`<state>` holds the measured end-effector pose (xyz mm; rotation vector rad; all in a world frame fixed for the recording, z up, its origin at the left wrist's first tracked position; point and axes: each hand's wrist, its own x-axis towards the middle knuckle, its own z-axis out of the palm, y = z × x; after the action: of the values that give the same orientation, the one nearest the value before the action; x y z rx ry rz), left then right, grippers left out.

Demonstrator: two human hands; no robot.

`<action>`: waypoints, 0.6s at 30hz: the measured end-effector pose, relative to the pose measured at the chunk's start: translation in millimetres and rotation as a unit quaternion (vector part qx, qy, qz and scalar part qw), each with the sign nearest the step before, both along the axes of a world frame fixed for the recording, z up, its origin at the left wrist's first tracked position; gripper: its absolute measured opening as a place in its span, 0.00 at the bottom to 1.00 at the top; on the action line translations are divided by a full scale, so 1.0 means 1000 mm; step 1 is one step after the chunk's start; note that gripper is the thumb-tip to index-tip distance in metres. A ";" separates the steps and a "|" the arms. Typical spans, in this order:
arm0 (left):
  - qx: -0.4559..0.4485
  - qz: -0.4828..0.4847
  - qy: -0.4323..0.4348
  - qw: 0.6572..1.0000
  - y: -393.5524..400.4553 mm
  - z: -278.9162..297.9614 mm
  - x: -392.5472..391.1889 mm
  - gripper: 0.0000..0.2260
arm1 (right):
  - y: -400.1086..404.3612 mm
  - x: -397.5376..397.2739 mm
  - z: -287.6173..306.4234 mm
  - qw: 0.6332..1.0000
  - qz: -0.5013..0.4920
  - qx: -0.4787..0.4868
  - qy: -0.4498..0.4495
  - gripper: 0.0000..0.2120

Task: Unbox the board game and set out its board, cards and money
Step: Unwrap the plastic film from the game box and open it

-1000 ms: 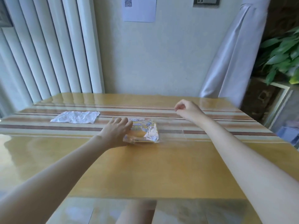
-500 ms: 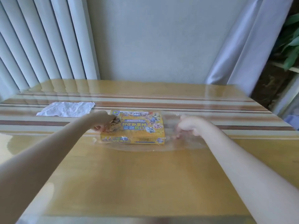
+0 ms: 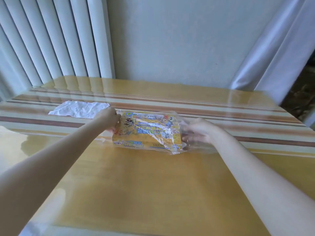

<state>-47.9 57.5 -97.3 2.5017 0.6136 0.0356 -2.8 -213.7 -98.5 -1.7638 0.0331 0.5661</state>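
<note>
Wrapped game box held at both ends, mid-table.

Nearest, the table [image 3: 153,193]. Beyond it the yellow game box [image 3: 146,132] lies flat inside clear plastic wrap [image 3: 172,142]. The left hand [image 3: 109,119] grips the box's left end; the right hand [image 3: 198,132], blurred, appears to hold loose film at the right end, grasp uncertain. Risk: a pull on the film could drag the box or tear the film unevenly. Farther left, a crumpled white sheet [image 3: 78,109].

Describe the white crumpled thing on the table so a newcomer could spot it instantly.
On the striped wooden table, look to the far left, near the vertical blinds. The crumpled white tissue lies flat there, just beyond the left hand. It is the only white item; the yellow game box beside it is colourful and plastic-wrapped.
</note>
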 end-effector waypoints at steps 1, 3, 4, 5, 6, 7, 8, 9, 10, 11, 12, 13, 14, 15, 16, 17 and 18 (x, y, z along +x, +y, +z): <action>-0.020 0.004 -0.005 1.000 0.000 -0.001 0.001 0.12 | -0.003 0.000 -0.001 1.000 0.021 -0.019 0.006 0.09; -0.067 0.006 0.009 0.998 0.000 -0.001 0.002 0.11 | -0.007 0.001 -0.003 0.998 0.050 -0.024 0.012 0.11; -0.090 0.005 0.031 0.995 -0.001 0.002 -0.001 0.11 | -0.008 0.000 -0.004 0.998 0.054 -0.013 0.014 0.10; -0.103 0.002 0.050 0.993 -0.002 0.004 -0.003 0.11 | -0.008 -0.001 -0.004 0.998 0.055 0.009 0.014 0.10; -0.112 -0.002 0.067 0.991 -0.002 0.006 -0.005 0.12 | -0.006 -0.001 -0.004 0.998 0.054 0.029 0.012 0.10; -0.111 -0.009 0.075 0.991 -0.001 0.007 -0.007 0.14 | -0.005 -0.002 -0.004 0.998 0.054 0.042 0.009 0.09; -0.107 -0.017 0.079 0.991 -0.001 0.008 -0.009 0.16 | -0.003 -0.003 -0.003 0.998 0.052 0.038 0.001 0.09; -0.103 -0.022 0.072 0.992 -0.001 0.008 -0.011 0.16 | -0.002 -0.004 -0.001 0.998 0.048 0.027 -0.004 0.08; -0.110 -0.024 0.066 0.991 -0.002 0.008 -0.013 0.16 | -0.001 -0.005 0.000 0.999 0.046 0.013 -0.009 0.07; -0.115 -0.024 0.053 0.992 -0.002 0.008 -0.015 0.14 | 0.000 -0.006 0.002 0.999 0.045 0.002 -0.010 0.07; -0.118 -0.021 0.043 0.992 -0.004 0.010 -0.017 0.13 | 0.000 -0.008 0.004 0.999 0.045 -0.003 -0.009 0.06; -0.119 -0.015 0.031 0.992 -0.004 0.009 -0.019 0.13 | 0.000 -0.011 0.006 0.999 0.050 0.000 -0.007 0.06; -0.128 -0.007 0.022 0.991 -0.004 0.008 -0.019 0.13 | 0.001 -0.014 0.007 0.999 0.053 0.006 -0.001 0.05; -0.136 0.001 0.006 0.991 -0.004 0.007 -0.020 0.13 | 0.001 -0.016 0.007 0.999 0.052 0.009 0.009 0.04; -0.151 0.009 -0.006 0.988 -0.003 0.007 -0.022 0.12 | 0.002 -0.019 0.008 0.999 0.049 0.014 0.017 0.04; -0.169 0.011 -0.016 0.985 -0.002 0.007 -0.023 0.11 | 0.003 -0.020 0.007 0.999 0.044 0.020 0.020 0.04; -0.177 0.008 -0.014 0.984 0.000 0.006 -0.022 0.10 | 0.005 -0.021 0.009 0.998 0.042 0.031 0.019 0.04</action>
<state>-70.1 57.0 -91.6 2.1487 0.5741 -0.0302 -23.8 -208.7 -90.0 -1.7010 -0.0318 0.6544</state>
